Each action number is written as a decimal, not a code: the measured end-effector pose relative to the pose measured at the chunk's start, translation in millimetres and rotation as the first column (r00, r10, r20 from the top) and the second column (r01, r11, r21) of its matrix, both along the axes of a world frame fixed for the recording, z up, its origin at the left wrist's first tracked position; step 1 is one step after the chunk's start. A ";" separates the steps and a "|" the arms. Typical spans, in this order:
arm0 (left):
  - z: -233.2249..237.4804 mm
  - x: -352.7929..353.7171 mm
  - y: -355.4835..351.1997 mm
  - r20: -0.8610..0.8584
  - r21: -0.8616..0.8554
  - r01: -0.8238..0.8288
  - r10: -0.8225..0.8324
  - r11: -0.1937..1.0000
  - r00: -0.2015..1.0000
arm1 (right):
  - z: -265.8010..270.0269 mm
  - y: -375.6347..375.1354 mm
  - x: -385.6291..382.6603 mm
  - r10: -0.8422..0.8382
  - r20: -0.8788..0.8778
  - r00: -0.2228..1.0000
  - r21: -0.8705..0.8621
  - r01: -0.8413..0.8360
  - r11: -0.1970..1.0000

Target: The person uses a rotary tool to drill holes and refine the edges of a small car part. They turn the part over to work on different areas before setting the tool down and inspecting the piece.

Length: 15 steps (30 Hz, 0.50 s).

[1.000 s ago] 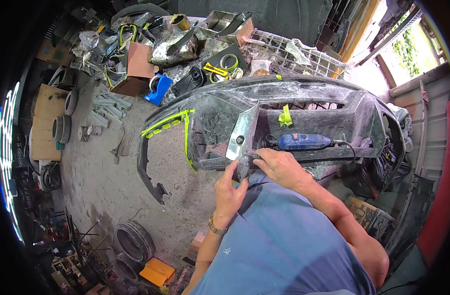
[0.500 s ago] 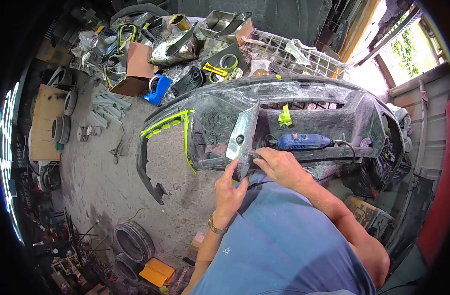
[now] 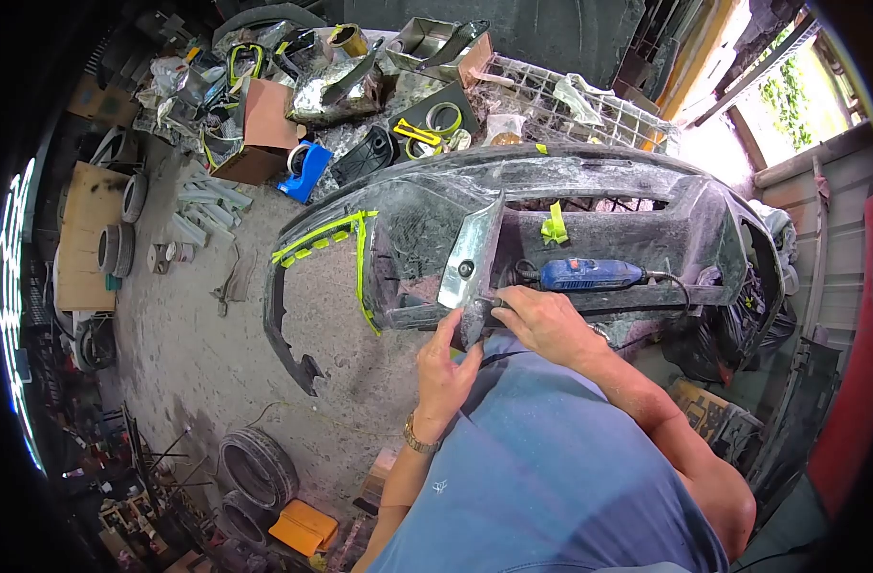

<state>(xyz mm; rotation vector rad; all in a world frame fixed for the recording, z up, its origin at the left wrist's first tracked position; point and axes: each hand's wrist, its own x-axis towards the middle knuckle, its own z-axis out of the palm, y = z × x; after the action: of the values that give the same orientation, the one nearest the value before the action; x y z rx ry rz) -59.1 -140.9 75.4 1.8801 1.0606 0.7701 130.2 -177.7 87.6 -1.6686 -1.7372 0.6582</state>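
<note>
A long panel piece (image 3: 473, 263), silvery on one face with a dark round spot, stands across the front of the large black car bumper (image 3: 417, 201). My left hand (image 3: 446, 368) grips the dark lower end of this piece between thumb and fingers. On the other side of that end, my right hand (image 3: 543, 320) is closed in a pinch at its edge; what the fingertips hold is too small to make out. A blue rotary tool (image 3: 591, 275) lies on the bumper just beyond my right hand, its cord running right.
Yellow-green tape (image 3: 362, 267) marks the bumper's left part. Behind it are a blue tape dispenser (image 3: 305, 172), a cardboard box (image 3: 267, 129) and a wire rack (image 3: 599, 105). Tires (image 3: 258, 468) and an orange item (image 3: 304, 528) lie on the floor at lower left.
</note>
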 end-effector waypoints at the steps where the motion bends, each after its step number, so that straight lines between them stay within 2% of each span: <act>1: 0.4 -0.3 0.3 0.000 0.000 0.000 0.000 1.000 1.000 | 0.9 -0.1 -0.5 0.008 0.001 1.000 -0.007 -0.008 1.000; 5: 1.0 0.0 0.1 -0.003 -0.005 -0.004 0.004 1.000 1.000 | 3.8 2.6 2.4 -0.016 -0.026 1.000 -0.035 0.015 0.999; 7: -0.1 -0.2 0.5 0.004 0.011 -0.003 0.003 1.000 1.000 | 7.5 1.8 5.8 0.091 -0.215 0.972 -0.171 -0.129 0.977; 11: -1.2 -1.5 0.7 0.031 -0.036 -0.010 0.012 0.999 0.999 | 9.4 0.0 5.1 0.067 -0.229 0.971 -0.209 -0.116 0.971; 15: 2.7 -0.1 0.1 0.022 -0.049 -0.015 0.016 0.999 1.000 | 6.5 0.0 3.2 0.009 -0.092 0.996 -0.091 -0.017 0.996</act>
<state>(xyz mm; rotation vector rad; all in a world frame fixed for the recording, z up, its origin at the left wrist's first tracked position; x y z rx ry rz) -59.3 -140.9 78.1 1.8202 1.0722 0.7654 133.3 -177.7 94.1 -1.6629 -1.6775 0.8185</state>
